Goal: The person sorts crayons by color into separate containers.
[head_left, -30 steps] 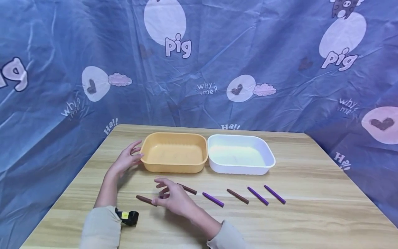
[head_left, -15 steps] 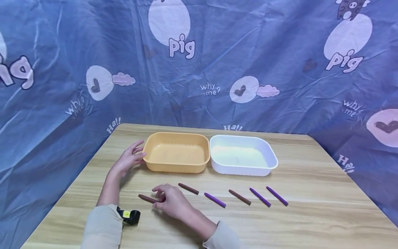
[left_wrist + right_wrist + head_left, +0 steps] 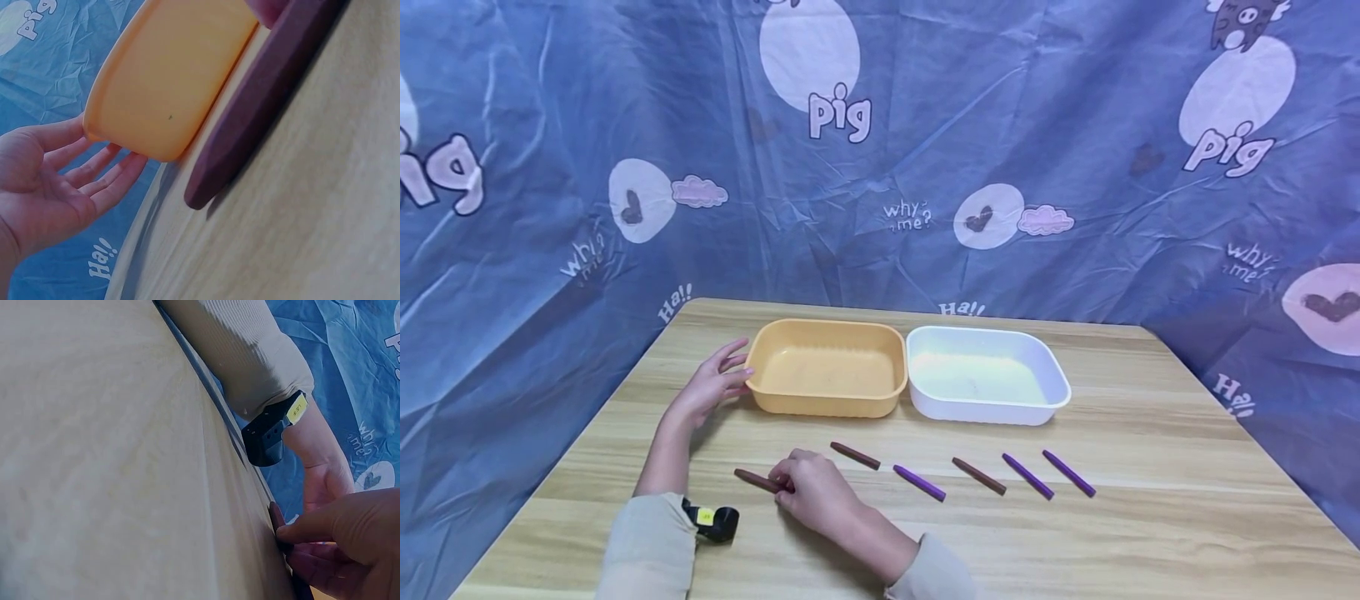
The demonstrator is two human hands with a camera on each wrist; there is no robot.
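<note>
My left hand (image 3: 703, 390) touches the left end of the orange plastic basin (image 3: 823, 406) with its fingertips. In the left wrist view its fingers are spread and fairly straight against the basin's rim and wall. Lower on the table, my right hand (image 3: 820, 493) pinches the right end of a brown crayon (image 3: 754, 479), whose tapered end points left. The right wrist view shows the thumb (image 3: 303, 528) and fingers on either side of that crayon. It appears to lie on the table. The right hand hides its held end.
A white basin (image 3: 981, 412) stands right of the orange one, close against it. Right of my right hand lie a brown crayon (image 3: 854, 455), a purple crayon (image 3: 918, 482), another brown crayon (image 3: 978, 476) and two more purple crayons (image 3: 1027, 476). A blue printed cloth (image 3: 880, 167) hangs behind the table.
My right hand has come down onto the brown crayon, and its spread fingers have closed to pinch the end. The left hand keeps its place at the orange basin. The head view shifted slightly.
</note>
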